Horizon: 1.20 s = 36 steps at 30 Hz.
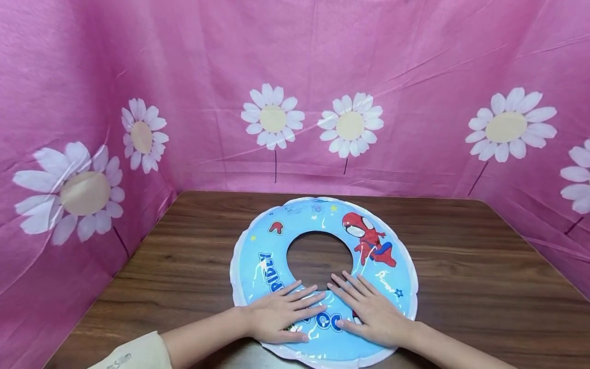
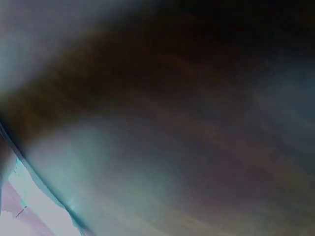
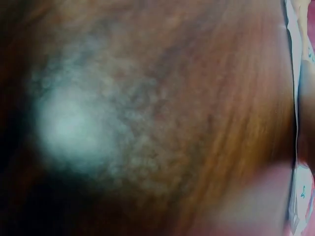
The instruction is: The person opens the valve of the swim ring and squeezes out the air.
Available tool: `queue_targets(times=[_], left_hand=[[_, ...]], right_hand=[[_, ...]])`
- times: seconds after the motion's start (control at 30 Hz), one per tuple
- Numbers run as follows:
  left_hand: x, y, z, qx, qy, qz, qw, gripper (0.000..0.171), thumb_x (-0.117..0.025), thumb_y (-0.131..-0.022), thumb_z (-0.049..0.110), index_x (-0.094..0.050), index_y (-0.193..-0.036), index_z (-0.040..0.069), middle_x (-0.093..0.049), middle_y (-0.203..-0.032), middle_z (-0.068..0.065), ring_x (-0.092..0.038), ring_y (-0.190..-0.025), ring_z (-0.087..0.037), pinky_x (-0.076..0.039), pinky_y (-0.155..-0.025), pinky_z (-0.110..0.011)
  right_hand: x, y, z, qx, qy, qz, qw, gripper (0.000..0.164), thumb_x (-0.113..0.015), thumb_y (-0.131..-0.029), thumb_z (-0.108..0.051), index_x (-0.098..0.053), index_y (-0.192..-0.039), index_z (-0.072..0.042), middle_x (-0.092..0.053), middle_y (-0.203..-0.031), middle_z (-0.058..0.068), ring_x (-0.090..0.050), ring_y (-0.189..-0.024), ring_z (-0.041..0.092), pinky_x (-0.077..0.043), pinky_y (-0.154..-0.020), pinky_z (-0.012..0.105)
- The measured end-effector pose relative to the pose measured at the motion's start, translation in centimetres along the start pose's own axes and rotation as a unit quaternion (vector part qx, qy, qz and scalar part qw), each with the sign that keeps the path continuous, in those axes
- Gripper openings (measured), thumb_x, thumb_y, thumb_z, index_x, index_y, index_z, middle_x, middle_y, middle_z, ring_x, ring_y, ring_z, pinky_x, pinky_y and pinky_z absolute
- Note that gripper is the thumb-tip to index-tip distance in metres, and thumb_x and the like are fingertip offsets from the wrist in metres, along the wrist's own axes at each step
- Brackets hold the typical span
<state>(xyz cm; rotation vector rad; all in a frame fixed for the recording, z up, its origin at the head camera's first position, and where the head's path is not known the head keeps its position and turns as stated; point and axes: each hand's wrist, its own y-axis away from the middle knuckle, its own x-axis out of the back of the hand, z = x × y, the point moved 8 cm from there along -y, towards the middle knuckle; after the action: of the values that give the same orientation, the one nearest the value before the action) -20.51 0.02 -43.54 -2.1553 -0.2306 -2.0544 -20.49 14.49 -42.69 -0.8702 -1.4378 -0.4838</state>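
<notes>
A blue inflatable swim ring point(image 1: 318, 220) with a pale rim lies flat on the wooden table, its round hole showing the wood beneath. A red cartoon figure, stars and blue letters are printed on it. On the near left part of the ring rests my left hand point(image 1: 287, 313), fingers straight and spread. My right hand point(image 1: 371, 313) rests on the near right part, its fingertips by the hole's edge. Both palms face down, and the hands cover some of the lettering. Blurred table surface fills most of both wrist views, with a sliver of the ring's edge point(image 3: 295, 98) in the right one.
The brown wooden table point(image 1: 484, 287) extends on both sides of the ring. Behind and beside it hangs a pink cloth point(image 1: 313, 51) printed with white daisies, close to the table's far edge. A light sleeve point(image 1: 140, 353) covers the left forearm.
</notes>
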Motion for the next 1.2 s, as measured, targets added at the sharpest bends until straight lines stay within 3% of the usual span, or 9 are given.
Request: queue_targets(times=[0.13,0.2,0.33,0.4,0.57,0.7,0.87,1.1,1.2], left_hand=[[-0.2,0.1,-0.1,-0.002,0.020,0.004,0.9998,0.060,-0.017,-0.098,0.050,-0.006,-0.149,0.020,-0.001,-0.153,0.001,0.002,-0.138,-0.017,-0.005,-0.109,-0.039],[-0.2,0.2,-0.1,-0.002,0.024,0.005,0.9997,0.060,-0.017,-0.098,0.050,-0.005,-0.149,0.020,0.000,-0.153,0.002,0.002,-0.138,-0.017,-0.005,-0.109,-0.039],[-0.4,0.2,-0.1,0.000,0.024,0.001,0.9997,0.060,-0.016,-0.098,0.050,-0.004,-0.149,0.021,0.002,-0.153,0.003,0.003,-0.138,-0.017,-0.004,-0.109,-0.038],[-0.5,0.2,-0.1,0.001,0.030,-0.002,0.9995,0.060,-0.015,-0.098,0.051,-0.004,-0.149,0.021,0.003,-0.153,0.004,0.003,-0.138,-0.016,-0.003,-0.109,-0.038],[-0.5,0.3,0.0,0.000,0.043,-0.004,0.9990,0.060,-0.016,-0.098,0.051,-0.004,-0.149,0.021,0.003,-0.153,0.004,0.004,-0.137,-0.016,-0.003,-0.109,-0.038],[-0.6,0.0,0.0,0.000,0.034,-0.005,0.9994,0.060,-0.017,-0.098,0.051,-0.004,-0.148,0.021,0.003,-0.153,0.004,0.004,-0.137,-0.016,-0.002,-0.109,-0.038],[-0.7,-0.3,0.3,-0.003,0.042,-0.005,0.9991,0.059,-0.016,-0.098,0.050,-0.002,-0.148,0.023,0.004,-0.152,0.005,0.005,-0.137,-0.015,-0.001,-0.109,-0.037],[-0.3,0.1,0.2,0.006,0.042,0.007,0.9991,0.059,-0.018,-0.098,0.049,-0.004,-0.149,0.022,0.002,-0.153,0.005,0.003,-0.137,-0.015,-0.003,-0.109,-0.037],[0.4,0.4,0.1,0.002,0.056,0.042,0.9975,0.061,-0.017,-0.098,0.051,-0.007,-0.149,0.019,-0.001,-0.153,0.001,0.001,-0.138,-0.016,-0.004,-0.109,-0.037]], right_hand=[[-0.2,-0.1,0.1,0.002,-0.028,-0.001,1.000,0.067,-0.043,-0.091,-0.055,-0.032,-0.145,-0.018,-0.026,-0.148,0.001,-0.017,-0.136,0.026,0.006,-0.107,0.028],[0.4,-0.3,0.5,-0.001,-0.108,0.012,0.994,0.062,-0.048,-0.092,-0.045,-0.032,-0.144,-0.014,-0.028,-0.148,0.003,-0.020,-0.135,0.028,0.001,-0.107,0.024],[2.1,-0.7,2.7,-0.083,-0.307,0.040,0.947,0.053,-0.051,-0.095,-0.025,-0.034,-0.143,-0.012,-0.034,-0.144,0.007,-0.027,-0.132,0.032,-0.020,-0.106,0.035],[2.9,-0.8,4.0,-0.135,-0.329,0.066,0.932,0.052,-0.052,-0.094,-0.024,-0.035,-0.142,-0.012,-0.037,-0.142,0.008,-0.031,-0.130,0.032,-0.029,-0.101,0.047],[4.1,-2.2,6.9,-0.191,-0.151,0.132,0.961,0.068,-0.066,-0.084,-0.033,-0.038,-0.139,-0.005,-0.037,-0.141,0.017,-0.031,-0.128,0.038,-0.028,-0.097,0.057],[3.5,-3.2,9.7,-0.258,-0.053,0.141,0.954,0.084,-0.065,-0.081,-0.045,-0.031,-0.140,0.004,-0.025,-0.143,0.027,-0.019,-0.129,0.047,-0.012,-0.102,0.058],[1.0,-2.8,12.0,-0.335,-0.040,0.091,0.937,0.096,-0.056,-0.081,-0.057,-0.020,-0.141,0.009,-0.017,-0.142,0.033,-0.009,-0.128,0.052,-0.004,-0.102,0.060],[0.4,-3.0,12.5,-0.353,-0.047,0.096,0.930,0.089,-0.047,-0.088,-0.056,-0.016,-0.142,0.008,-0.012,-0.146,0.030,-0.002,-0.132,0.047,0.002,-0.104,0.055],[0.4,-3.1,12.6,-0.366,-0.045,0.092,0.925,0.090,-0.048,-0.087,-0.056,-0.015,-0.143,0.007,-0.008,-0.146,0.030,0.002,-0.131,0.048,0.005,-0.103,0.056]])
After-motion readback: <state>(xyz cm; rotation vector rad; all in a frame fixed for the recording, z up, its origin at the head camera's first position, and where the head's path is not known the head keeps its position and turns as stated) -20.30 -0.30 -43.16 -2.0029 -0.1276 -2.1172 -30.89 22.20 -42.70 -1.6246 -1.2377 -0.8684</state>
